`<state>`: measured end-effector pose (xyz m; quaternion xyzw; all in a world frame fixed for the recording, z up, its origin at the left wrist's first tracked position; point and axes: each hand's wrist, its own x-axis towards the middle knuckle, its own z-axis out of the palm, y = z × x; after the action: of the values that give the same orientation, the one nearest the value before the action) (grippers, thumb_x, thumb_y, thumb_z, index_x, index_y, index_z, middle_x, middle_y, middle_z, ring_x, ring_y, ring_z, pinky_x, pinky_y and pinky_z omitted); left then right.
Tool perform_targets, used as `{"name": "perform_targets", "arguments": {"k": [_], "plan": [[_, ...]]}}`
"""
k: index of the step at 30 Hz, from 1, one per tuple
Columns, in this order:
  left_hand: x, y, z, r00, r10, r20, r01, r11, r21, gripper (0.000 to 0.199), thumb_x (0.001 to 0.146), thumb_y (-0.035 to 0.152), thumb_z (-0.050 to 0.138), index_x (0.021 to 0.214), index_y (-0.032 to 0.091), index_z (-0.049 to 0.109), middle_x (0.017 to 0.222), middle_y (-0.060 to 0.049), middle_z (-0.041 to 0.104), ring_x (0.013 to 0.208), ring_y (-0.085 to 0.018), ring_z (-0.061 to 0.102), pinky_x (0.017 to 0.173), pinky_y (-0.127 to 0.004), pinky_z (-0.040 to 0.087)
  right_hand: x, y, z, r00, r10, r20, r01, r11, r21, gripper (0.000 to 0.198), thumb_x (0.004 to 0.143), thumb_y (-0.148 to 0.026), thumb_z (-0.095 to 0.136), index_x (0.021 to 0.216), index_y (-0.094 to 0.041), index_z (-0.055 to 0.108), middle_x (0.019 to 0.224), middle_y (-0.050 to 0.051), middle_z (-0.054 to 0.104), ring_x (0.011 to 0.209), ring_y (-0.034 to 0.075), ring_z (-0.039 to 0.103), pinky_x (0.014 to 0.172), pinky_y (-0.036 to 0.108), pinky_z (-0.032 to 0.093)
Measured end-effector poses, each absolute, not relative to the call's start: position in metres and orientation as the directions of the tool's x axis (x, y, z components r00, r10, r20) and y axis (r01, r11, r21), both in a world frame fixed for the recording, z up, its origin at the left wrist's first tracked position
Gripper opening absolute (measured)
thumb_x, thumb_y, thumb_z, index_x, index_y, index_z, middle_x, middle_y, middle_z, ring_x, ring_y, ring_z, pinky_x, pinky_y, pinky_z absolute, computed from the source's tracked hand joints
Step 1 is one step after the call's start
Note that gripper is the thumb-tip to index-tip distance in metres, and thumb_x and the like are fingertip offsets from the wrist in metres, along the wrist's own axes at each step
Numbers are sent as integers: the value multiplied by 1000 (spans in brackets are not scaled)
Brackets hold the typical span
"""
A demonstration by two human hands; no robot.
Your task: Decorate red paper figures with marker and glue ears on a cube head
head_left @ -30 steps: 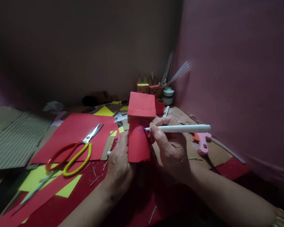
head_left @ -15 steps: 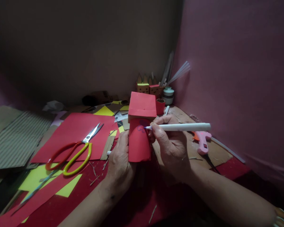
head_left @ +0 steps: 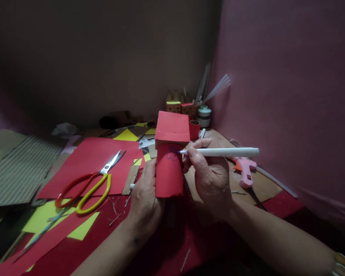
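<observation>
My left hand [head_left: 146,191] is wrapped round the left side of a red paper tube [head_left: 169,178], its fingertips hidden behind it. A red-covered box-like piece [head_left: 172,126] with a brown lower edge adjoins the tube's far end. Purple curly lines [head_left: 171,155] are drawn on the upper part of the tube. In my right hand [head_left: 209,172] is a white marker [head_left: 227,152], pinched between thumb and fingers and held nearly level. Its purple tip points left, at or very close to the tube beside the drawn lines.
Scissors [head_left: 100,174] with red and yellow handles lie on red paper [head_left: 77,161] to the left. Corrugated cardboard [head_left: 14,172] is at the far left. A pink glue gun [head_left: 245,170] rests on cardboard at the right, near the wall. Behind stand a lidded jar [head_left: 204,116] and pale sticks [head_left: 218,88].
My right hand and the marker have shifted slightly to the right and up. The marker's tip has moved right along the tube, and the purple drawing shows more. My left hand stays put.
</observation>
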<state>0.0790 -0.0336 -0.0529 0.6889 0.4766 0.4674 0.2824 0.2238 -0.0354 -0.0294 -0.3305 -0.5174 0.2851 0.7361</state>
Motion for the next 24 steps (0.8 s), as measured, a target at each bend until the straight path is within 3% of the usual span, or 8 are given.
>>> {"name": "perform_targets", "arguments": {"k": [14,24], "plan": [[80,-33,-52,108,915,389,419,-397,817,26,99,46,57,118,29,62,105,-4,69,92,-26,66,77,-41,50,226,-33,-32,302,762,574,-27,608,-793,12,100,-30,61,89,-26,59,78,-3,61,67,13,56,62,29,49],[79,-34,-51,111,931,348,408,-362,838,28,99,47,58,120,29,61,106,-4,70,93,-26,66,77,-41,49,224,-37,-29,270,751,603,-141,650,-747,10,98,-26,63,89,-25,60,71,-5,58,63,13,54,62,30,45]]}}
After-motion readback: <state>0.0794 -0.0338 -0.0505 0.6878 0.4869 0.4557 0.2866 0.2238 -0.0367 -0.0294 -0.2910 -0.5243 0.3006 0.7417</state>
